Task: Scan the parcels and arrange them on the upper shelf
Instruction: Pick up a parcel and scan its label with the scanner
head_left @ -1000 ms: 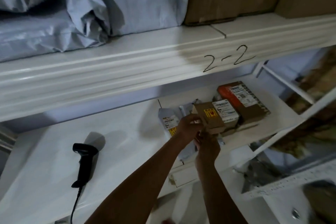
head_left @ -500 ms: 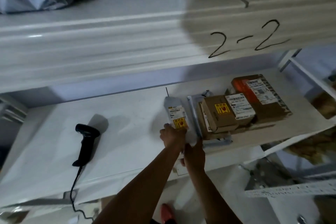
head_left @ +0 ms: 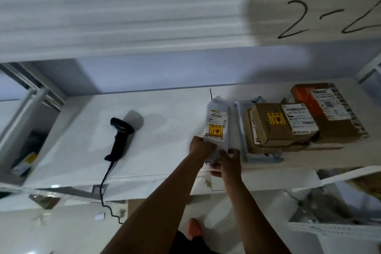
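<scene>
- Soft parcel [head_left: 216,121] lies on the lower shelf [head_left: 165,113], its near end pinched in the grip of left hand [head_left: 201,146] and right hand [head_left: 228,161].
- Lifted by that end, it may sag, slip, or snag the boxes [head_left: 272,126] just beside it.

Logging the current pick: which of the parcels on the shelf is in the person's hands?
The grey bag parcel, leftmost of the group: the left hand and right hand grip its near end. The cardboard boxes to its right lie untouched.
</scene>
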The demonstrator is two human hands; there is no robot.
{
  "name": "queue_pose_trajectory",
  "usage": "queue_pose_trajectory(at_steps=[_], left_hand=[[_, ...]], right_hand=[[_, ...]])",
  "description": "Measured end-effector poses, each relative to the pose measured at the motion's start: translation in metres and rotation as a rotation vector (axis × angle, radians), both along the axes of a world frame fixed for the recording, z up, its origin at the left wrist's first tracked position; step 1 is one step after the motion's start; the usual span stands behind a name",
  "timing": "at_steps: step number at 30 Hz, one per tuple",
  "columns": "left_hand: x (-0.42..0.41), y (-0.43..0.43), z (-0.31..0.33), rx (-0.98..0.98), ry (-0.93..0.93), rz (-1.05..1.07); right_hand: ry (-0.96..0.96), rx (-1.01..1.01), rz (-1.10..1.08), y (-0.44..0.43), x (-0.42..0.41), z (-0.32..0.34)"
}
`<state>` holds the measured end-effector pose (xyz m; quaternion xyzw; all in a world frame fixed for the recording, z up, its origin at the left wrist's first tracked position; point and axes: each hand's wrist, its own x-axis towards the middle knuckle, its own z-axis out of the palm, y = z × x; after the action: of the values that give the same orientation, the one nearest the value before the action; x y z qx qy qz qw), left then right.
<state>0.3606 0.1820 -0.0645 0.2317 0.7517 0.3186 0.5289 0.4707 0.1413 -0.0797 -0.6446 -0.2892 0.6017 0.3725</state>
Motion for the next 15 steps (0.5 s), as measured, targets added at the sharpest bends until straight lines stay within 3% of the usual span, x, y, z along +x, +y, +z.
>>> queue_pose_trajectory(at_steps=[5, 10, 13, 15], left_hand=[[-0.037, -0.018, 0.002, 0.060, -0.217, 0.123], [-0.080, -0.055, 0.001, 0.209, -0.358, 0.362], [-0.111, -0.078, 0.001, 0.305, -0.385, 0.354], [-0.134, -0.092, 0.006, 0.326, -0.405, 0.346]], right_hand=[[0.037, -0.010, 0.116, 0.002, -0.024, 0.007], [-0.154, 0.049, 0.213, 0.002, -0.059, 0.012], [-0.260, 0.042, 0.304, 0.007, -0.090, 0.013], [-0.178, -0.009, 0.349, 0.007, -0.112, 0.018]])
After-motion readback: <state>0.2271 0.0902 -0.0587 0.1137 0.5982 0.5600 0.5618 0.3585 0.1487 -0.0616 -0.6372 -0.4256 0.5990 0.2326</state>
